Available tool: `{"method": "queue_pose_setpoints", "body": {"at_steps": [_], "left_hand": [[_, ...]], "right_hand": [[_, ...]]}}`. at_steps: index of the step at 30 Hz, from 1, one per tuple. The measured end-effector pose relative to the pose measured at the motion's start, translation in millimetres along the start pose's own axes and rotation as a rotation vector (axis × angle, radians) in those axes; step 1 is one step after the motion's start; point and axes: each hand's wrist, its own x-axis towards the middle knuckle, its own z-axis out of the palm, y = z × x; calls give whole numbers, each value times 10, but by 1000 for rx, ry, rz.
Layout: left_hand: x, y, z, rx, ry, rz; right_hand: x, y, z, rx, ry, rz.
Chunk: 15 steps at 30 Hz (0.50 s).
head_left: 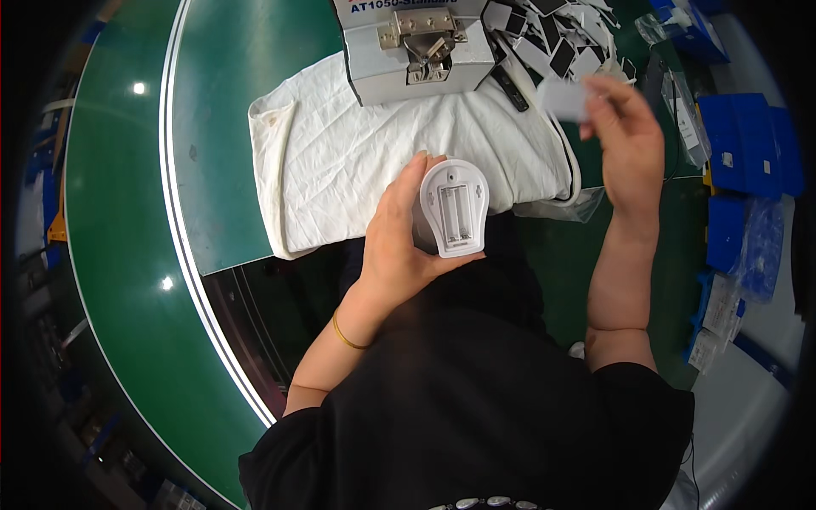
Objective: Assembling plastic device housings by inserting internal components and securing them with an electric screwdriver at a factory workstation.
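My left hand (397,225) is wrapped round a white plastic device housing (431,229), held up in front of my body near the cloth's front edge. Its open battery compartment faces up, with metal spring contacts and no batteries in it. Off to the right, my right hand (627,127) pinches a small flat white piece (563,99), blurred by motion, so its exact kind cannot be made out. That piece hangs close to a pile of black and white flat pieces (565,51) on the green table.
A white cloth (340,153) covers part of the green table (229,110). On it stands a grey-white machine (425,76) with a metal mechanism in front. Beside that lies a black strip-like object (510,89). Blue bins (739,144) line the right side.
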Motion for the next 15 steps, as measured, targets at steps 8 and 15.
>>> {"method": "queue_pose_setpoints", "body": {"at_steps": [8, 15], "left_hand": [[14, 18, 54, -131, 100, -62], [5, 7, 32, -100, 96, -48]], "right_hand": [[-403, -213, 497, -220, -699, 179], [-320, -252, 607, -217, -707, 276]]}}
